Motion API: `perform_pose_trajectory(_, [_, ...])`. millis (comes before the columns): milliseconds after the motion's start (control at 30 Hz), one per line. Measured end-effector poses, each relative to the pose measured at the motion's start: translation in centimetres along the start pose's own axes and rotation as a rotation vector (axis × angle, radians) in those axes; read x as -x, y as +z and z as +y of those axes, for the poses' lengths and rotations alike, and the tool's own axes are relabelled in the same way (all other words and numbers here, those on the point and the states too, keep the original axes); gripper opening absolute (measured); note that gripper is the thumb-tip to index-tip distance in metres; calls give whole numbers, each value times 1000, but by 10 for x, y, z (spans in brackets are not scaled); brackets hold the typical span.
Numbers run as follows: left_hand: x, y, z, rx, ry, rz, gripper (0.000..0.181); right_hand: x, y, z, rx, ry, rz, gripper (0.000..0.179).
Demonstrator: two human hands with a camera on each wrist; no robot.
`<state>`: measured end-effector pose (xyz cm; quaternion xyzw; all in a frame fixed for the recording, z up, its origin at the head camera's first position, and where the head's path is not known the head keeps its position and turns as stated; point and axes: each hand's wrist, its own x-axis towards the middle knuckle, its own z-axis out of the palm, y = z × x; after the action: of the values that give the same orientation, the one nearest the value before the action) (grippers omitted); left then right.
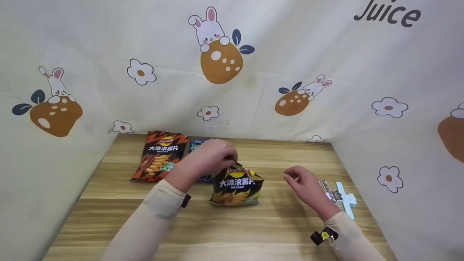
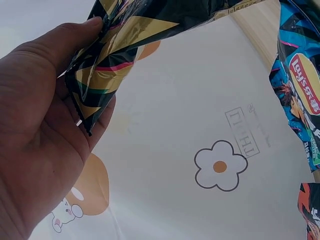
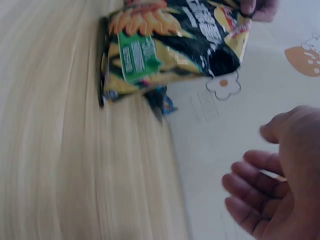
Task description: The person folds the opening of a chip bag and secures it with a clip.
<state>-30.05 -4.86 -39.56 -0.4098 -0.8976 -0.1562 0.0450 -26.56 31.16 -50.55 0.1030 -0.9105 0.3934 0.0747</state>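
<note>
A black and yellow chip bag (image 1: 236,188) stands on the wooden table, its top edge gathered. My left hand (image 1: 216,154) pinches that top edge between thumb and fingers. In the left wrist view the thumb presses on the foil of the bag (image 2: 127,47). To the right of the bag my right hand (image 1: 302,183) hovers apart from it, fingers loosely bent, holding nothing. The right wrist view shows this hand (image 3: 280,175) with a gap between thumb and fingers, and the bag (image 3: 170,42) beyond it.
An orange and black chip bag (image 1: 159,156) lies at the back left. Beside it a blue bag (image 1: 197,142) is partly hidden behind my left hand. Near the right edge lie a light blue clip (image 1: 346,200) and a dark patterned item (image 1: 330,186). Printed cloth walls (image 1: 163,101) surround the table.
</note>
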Motion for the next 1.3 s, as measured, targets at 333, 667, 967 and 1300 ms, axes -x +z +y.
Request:
perform_pose_trajectory(333, [0,0,1,-17,-10,-4,8,10,-54,24,455,178,-196,59])
perform_pose_trajectory(667, [1,1,1,-24,-18,-5,8,16,-74,48,571,314,-282,38])
perform_pose_trajectory(967, [0,2,2,-31,0,-3,9,17,-71,53,633,325,-278,31])
perform_pose_trajectory(1300, [0,1,1,-40,-15,-12,8,15,-65,61,630,381,-249,26])
